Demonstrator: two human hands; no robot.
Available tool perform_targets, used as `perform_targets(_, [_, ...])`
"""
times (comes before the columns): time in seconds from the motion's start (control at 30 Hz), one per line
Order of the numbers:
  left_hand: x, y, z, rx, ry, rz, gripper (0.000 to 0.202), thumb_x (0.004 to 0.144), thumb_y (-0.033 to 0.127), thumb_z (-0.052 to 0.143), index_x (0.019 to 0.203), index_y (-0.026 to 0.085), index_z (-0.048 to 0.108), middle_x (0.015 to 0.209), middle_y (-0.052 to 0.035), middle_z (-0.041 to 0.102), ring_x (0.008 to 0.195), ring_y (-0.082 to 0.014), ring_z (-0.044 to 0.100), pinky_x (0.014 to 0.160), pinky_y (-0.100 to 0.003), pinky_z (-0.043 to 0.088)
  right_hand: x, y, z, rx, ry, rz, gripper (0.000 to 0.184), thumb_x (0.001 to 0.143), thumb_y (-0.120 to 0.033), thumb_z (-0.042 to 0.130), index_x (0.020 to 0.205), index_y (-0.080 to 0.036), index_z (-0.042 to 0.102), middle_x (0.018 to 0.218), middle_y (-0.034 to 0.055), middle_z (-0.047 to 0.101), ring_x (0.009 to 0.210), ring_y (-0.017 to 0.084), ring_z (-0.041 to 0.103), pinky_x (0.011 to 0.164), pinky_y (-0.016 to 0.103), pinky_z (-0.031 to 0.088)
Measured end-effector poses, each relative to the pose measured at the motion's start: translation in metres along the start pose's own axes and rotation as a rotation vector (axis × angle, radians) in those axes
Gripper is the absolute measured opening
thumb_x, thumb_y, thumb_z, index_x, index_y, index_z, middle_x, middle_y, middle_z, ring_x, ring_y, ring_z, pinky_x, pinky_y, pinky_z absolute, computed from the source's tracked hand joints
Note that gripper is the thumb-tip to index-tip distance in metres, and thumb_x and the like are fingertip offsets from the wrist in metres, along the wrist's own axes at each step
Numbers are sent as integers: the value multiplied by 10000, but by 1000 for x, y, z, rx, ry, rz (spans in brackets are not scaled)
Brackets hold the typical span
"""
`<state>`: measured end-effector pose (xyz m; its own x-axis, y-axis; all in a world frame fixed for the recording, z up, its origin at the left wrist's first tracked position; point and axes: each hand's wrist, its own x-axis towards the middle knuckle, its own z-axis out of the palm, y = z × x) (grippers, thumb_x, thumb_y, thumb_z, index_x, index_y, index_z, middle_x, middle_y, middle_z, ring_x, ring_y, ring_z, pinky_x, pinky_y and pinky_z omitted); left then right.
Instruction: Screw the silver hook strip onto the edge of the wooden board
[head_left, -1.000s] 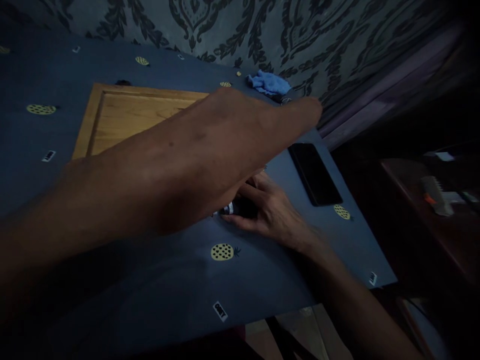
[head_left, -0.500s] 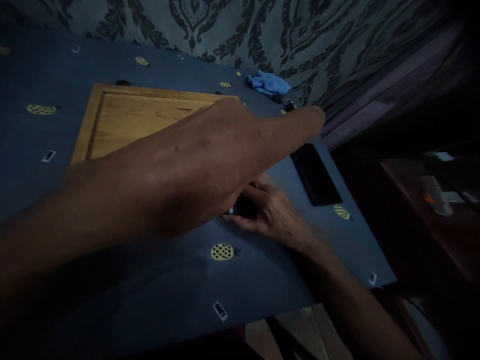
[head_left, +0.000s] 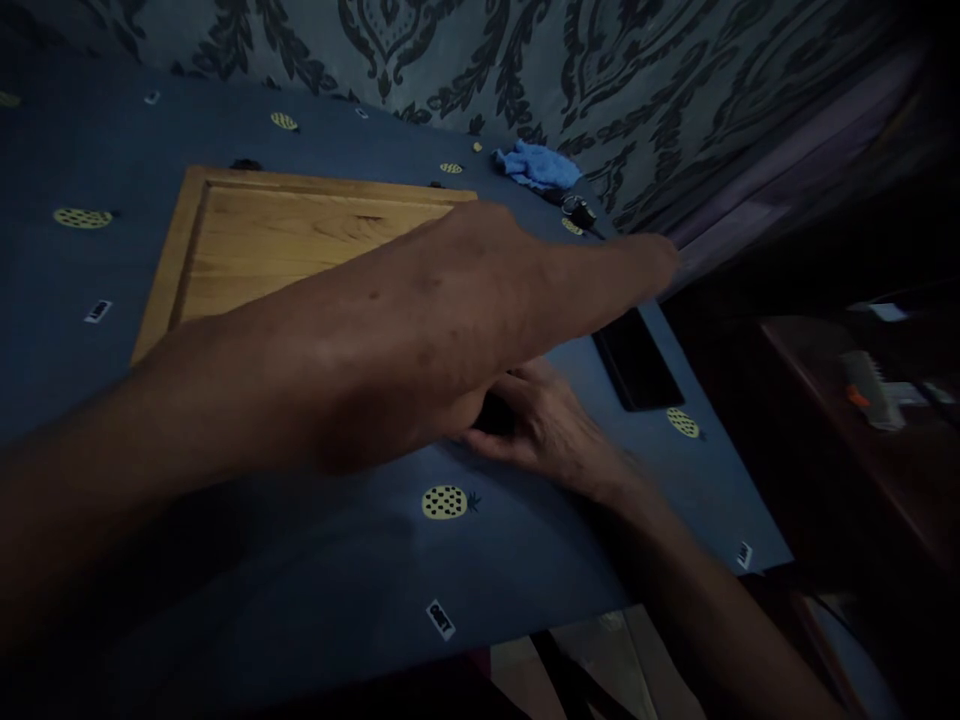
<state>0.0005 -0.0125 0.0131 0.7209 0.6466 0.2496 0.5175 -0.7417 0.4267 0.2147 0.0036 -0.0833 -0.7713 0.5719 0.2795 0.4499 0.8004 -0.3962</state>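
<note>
My left hand (head_left: pixel 450 310) fills the middle of the view, its back toward me. One finger points out to the right; the others fold down out of sight, closed on something I cannot make out, if anything. Below and just right of it, my right hand (head_left: pixel 551 425) is closed around a small black object (head_left: pixel 496 413). Most of that object is covered by the two hands, so its kind cannot be told. My left forearm passes in front of the near part of a wooden cutting board (head_left: pixel 262 245).
The table has a blue pineapple-print cover (head_left: pixel 337 580). A black phone (head_left: pixel 641 365) lies near its right edge. Against the patterned wall sit a blue cloth (head_left: pixel 538 165) and a dark item with a metal ring (head_left: pixel 577 210). Beyond the right edge stands dark furniture (head_left: pixel 817 370).
My left hand has slid a little to the right and slightly down, covering more of the phone and the black object. My right hand stays where it was.
</note>
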Motion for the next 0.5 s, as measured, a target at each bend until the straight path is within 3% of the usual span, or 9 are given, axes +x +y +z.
perform_targets(0.13, [2, -4, -1, -24, -11, 60, 338, 915, 148, 570, 1209, 303, 511, 649, 97, 453, 474, -33, 428, 409, -131, 292, -1, -1, -1, -32, 3, 13, 456, 927, -579, 548, 1176, -209, 645, 1116, 132, 664, 1045, 319, 608, 882, 510, 525])
perform_targets(0.27, [1, -5, -3, 23, 16, 12, 306, 916, 120, 532, 1165, 298, 531, 648, 85, 467, 469, -40, 440, 407, -131, 320, -1, -4, -3, -21, -10, 26, 452, 930, -582, 551, 1139, -194, 651, 1113, 130, 660, 1035, 308, 606, 889, 493, 524])
perform_targets(0.4, [-1, -3, -4, -16, 102, -43, 306, 902, 114, 453, 1133, 293, 543, 770, 58, 559, 500, -57, 483, 370, -123, 281, 0, -5, -3, 4, -10, 15, 461, 938, -575, 546, 1114, -163, 655, 1089, 140, 649, 1019, 299, 606, 867, 474, 530])
perform_targets(0.5, [-1, -1, -3, -11, 170, -39, 291, 917, 174, 459, 1174, 295, 522, 760, 51, 540, 481, -60, 488, 349, -126, 268, -1, -5, -2, -1, -16, 28, 449, 934, -565, 560, 1131, -172, 654, 1083, 137, 651, 1005, 298, 605, 836, 472, 532])
